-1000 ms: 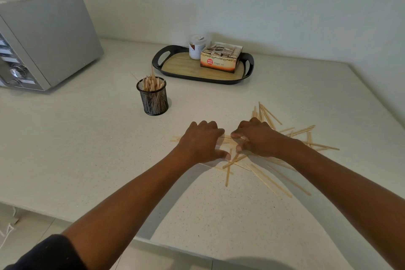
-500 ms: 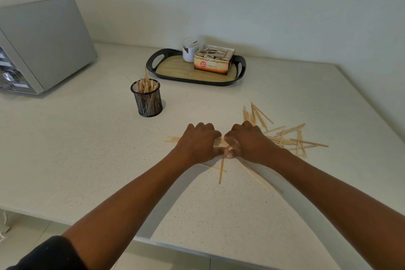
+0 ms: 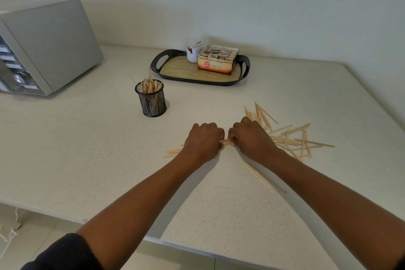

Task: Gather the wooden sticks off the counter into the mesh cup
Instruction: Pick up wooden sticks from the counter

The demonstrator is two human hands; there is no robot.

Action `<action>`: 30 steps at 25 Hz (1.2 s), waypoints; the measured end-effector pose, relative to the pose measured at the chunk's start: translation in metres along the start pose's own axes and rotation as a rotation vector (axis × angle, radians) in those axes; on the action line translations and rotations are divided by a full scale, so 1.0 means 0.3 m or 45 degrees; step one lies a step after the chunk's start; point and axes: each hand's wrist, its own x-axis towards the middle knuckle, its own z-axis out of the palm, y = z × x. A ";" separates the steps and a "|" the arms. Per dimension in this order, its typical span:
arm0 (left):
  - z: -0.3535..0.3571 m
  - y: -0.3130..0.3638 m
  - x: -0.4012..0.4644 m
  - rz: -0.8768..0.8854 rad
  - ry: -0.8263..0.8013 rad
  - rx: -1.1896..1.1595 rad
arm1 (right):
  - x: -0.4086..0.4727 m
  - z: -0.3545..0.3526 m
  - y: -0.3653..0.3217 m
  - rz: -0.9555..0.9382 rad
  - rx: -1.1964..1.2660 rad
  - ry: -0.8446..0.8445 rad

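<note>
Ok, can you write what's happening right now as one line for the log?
step: gathering | left hand + right hand: gripping stick bundle on counter | loose sticks: remain | mesh cup: partly filled

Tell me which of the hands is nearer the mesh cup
Left. The left hand grips sticks just right of and in front of the mesh cup; the right hand sits farther right beside it.

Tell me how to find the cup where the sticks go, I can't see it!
Start at the big silver microwave on the left of the counter, then look to its right, in front of the black tray. There stands the mesh cup, alone and upright. It is the only black wire thing, with wooden sticks poking out of its top.
</note>
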 end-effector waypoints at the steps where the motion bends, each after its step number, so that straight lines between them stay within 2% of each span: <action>1: 0.000 0.003 0.002 0.004 0.014 0.035 | 0.001 0.005 0.001 -0.028 -0.050 0.010; 4: 0.002 0.014 0.009 0.002 0.034 0.103 | 0.001 0.020 0.002 -0.075 -0.167 0.032; 10: 0.016 0.021 0.018 0.019 0.054 0.100 | 0.008 0.019 0.010 -0.060 -0.045 0.000; 19: 0.018 0.030 0.017 0.027 0.091 0.121 | -0.003 0.036 0.008 -0.064 -0.137 0.048; 25: 0.000 0.036 0.013 0.044 0.034 0.185 | -0.004 0.004 0.010 -0.064 -0.065 -0.054; 30: -0.017 0.033 0.021 0.065 0.044 0.200 | 0.011 -0.038 0.004 -0.016 -0.118 -0.040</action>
